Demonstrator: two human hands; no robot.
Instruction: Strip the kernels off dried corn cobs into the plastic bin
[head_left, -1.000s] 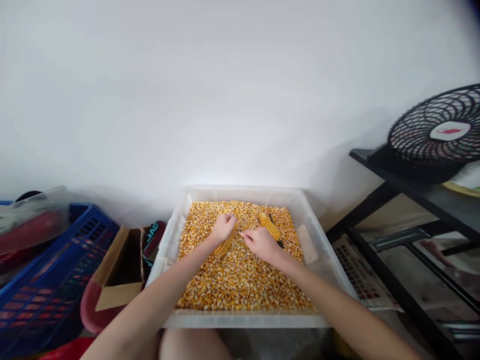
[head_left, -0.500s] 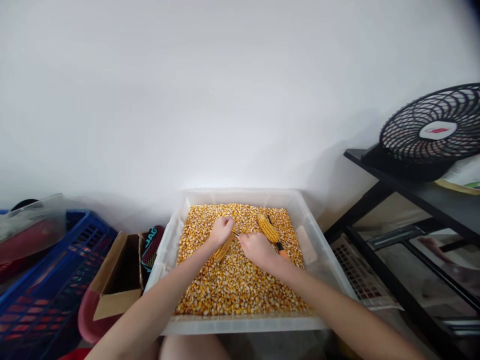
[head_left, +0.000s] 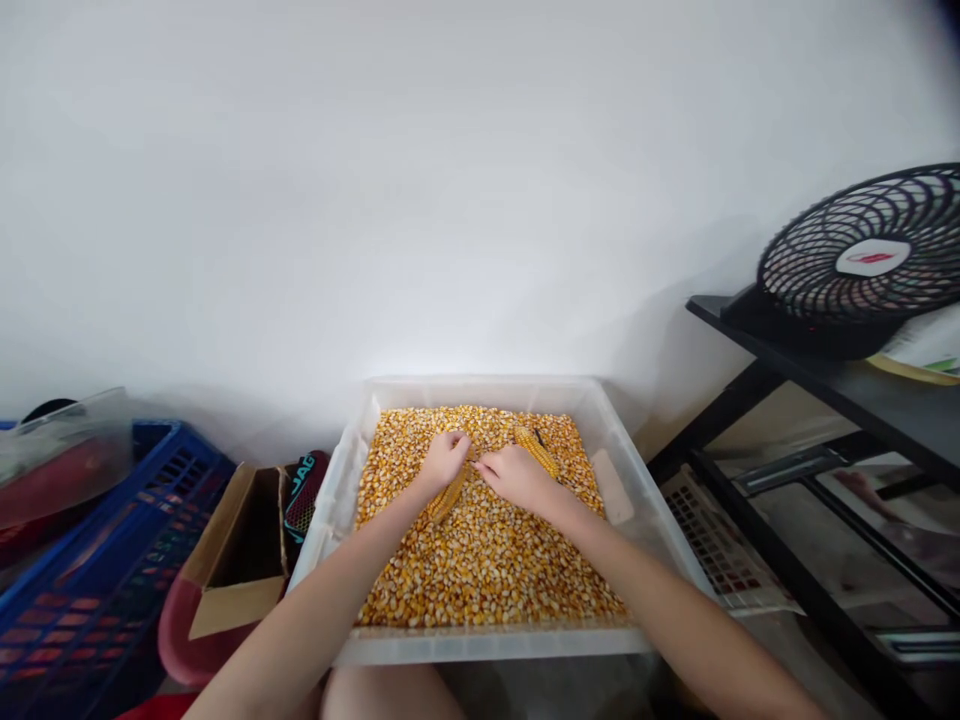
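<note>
My left hand [head_left: 445, 460] is closed round an ear of corn [head_left: 448, 500], whose lower end shows below the fingers. Just to its right, my right hand [head_left: 514, 472] is closed, its fingertips pointing at the ear's upper part. Whatever those fingers grip is too small to make out. Both hands are over loose corn kernels [head_left: 487, 570] in a translucent plastic bin [head_left: 491, 650]. A second ear of corn [head_left: 538, 450] rests on the kernels behind my right hand, which partly covers it. A short dark tip [head_left: 539, 437] shows beside that ear.
To the left stand an open cardboard box [head_left: 244, 560] in a red tub [head_left: 176, 640] and a blue crate [head_left: 97, 570]. On the right, a black fan [head_left: 870, 255] sits on a black rack [head_left: 817, 385]. A white wall [head_left: 480, 200] rises behind the bin.
My right hand has shifted slightly up, now covering the orange-and-black handle seen before beside the second ear. The thin dark thing between my hands no longer shows. My left hand stays on its ear.
</note>
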